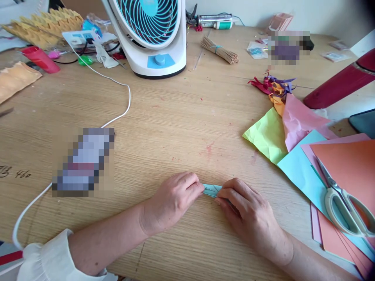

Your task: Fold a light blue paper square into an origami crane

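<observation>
A narrow strip of folded light-blue paper spans the gap between my two hands, just above or on the wooden table. My left hand pinches its left end, with the fingers pressed together. At the other end my right hand grips the paper between thumb and fingers. Both ends of the strip are hidden under the fingers, and fold lines show on the visible middle part.
Scissors lie on coloured paper sheets at the right, beside crumpled green paper and small folded paper figures. A blurred phone with a white cable lies left. A fan and a red bottle stand farther back.
</observation>
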Motion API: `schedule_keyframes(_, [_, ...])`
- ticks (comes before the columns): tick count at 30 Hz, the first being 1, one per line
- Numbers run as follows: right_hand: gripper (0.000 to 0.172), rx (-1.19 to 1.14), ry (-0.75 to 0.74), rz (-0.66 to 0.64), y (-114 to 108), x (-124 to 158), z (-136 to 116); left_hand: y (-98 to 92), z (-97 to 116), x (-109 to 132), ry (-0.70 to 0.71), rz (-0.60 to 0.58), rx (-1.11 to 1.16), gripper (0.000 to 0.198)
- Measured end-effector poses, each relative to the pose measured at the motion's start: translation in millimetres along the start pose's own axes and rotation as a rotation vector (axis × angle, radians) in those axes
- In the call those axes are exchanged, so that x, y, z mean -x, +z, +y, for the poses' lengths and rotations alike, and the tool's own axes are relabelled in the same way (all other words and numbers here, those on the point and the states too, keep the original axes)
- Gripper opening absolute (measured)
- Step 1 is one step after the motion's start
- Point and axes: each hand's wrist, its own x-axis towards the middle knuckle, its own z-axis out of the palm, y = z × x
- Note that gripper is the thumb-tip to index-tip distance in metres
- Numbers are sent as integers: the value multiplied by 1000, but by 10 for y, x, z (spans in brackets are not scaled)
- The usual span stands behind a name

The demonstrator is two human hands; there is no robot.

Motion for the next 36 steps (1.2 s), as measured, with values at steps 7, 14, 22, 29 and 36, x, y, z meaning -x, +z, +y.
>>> schedule_keyframes(7, [10,-153,73,-18,-7,-16,27,-50,-12,-10,-52,-26,18,24])
schedule_keyframes(14, [12,-256,140,-51,-18,-47,38,-79,-80,-15,-104,-60,68,16])
schedule_keyframes(22, [10,-272,231,-93,-40,-52,40,-93,-74,-24,-126,-99,4,13])
schedule_keyframes(29, [12,-267,244,-114,-56,-68,36,-94,-80,-36,-168,-113,57,15])
schedule_keyframes(36, [15,-249,223,-126,-81,-111,35,-100,-66,-30,-193,-93,85,17])
